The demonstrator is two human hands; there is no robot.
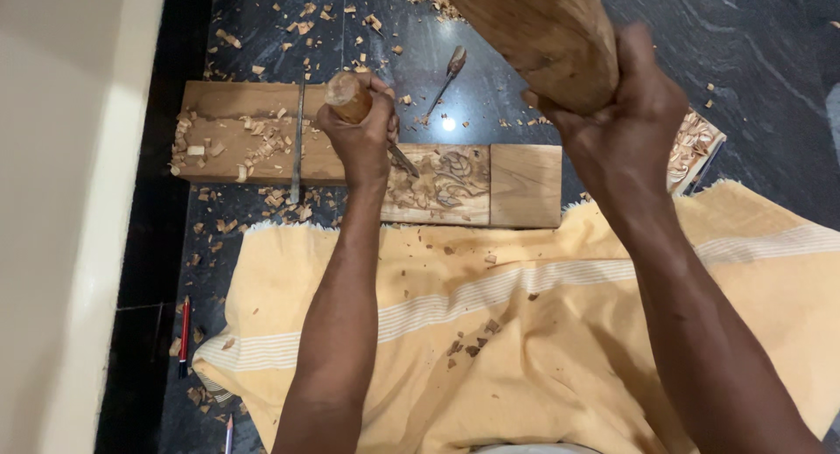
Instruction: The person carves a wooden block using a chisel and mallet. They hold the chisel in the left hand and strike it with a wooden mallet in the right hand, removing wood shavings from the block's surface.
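- The left hand point(360, 137) is closed tight round the wooden handle of a chisel point(352, 97); the blade runs down from under the fist and its tip rests on the carved panel point(437, 185).
- The right hand point(623, 126) is wrapped fully round the lower end of a heavy wooden mallet point(534, 30), which is raised above and to the right of the chisel handle, well apart from it.
- The carved panel is one section of a long wooden plank point(525, 185) lying on the dark stone floor point(752, 43), just beyond a yellow cloth point(525, 349) that covers the person's lap beneath both forearms.
- The step in hand looks like chip carving: the edge is set in a floral relief, and the mallet is poised for a blow.
- The next move, as I judge it, calls for a blow square on the handle's end, with the left hand keeping the blade's angle fixed so that it does not skid across the finished leaves.
- Wood chips point(262, 139) lie thick on the plank left of the left hand, beside a thin metal tool point(297, 139) laid across it.
- A second chisel point(448, 73) lies on the floor between the hands, farther off.
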